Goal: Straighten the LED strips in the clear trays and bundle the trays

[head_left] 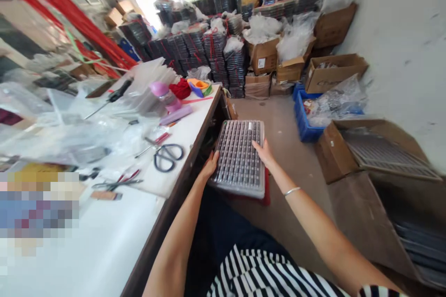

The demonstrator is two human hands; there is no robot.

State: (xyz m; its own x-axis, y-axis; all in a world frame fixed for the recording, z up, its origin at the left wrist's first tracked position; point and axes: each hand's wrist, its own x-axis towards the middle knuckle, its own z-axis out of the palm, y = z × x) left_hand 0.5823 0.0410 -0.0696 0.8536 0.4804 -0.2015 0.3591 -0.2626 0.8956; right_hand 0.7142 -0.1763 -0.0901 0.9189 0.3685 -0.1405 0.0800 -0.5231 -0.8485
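Note:
A clear plastic tray [239, 160] with rows of small dark pieces is beside the table's edge, low in front of me. My left hand [211, 165] grips its left side. On the opposite side, my right hand [264, 152] holds the right edge, with fingertips over the top. Something red [267, 188] shows under the tray's near right corner; what it is stays hidden. To the left, dark-handled scissors [168, 157] lie on the white table [135, 232].
A pink bottle [165, 95], plastic bags and small tools crowd the table. Tied stacks of dark trays [214, 51] stand behind. On the right are a blue crate [303, 118] and open cardboard boxes [336, 153]. Red strips [80, 4] hang at upper left.

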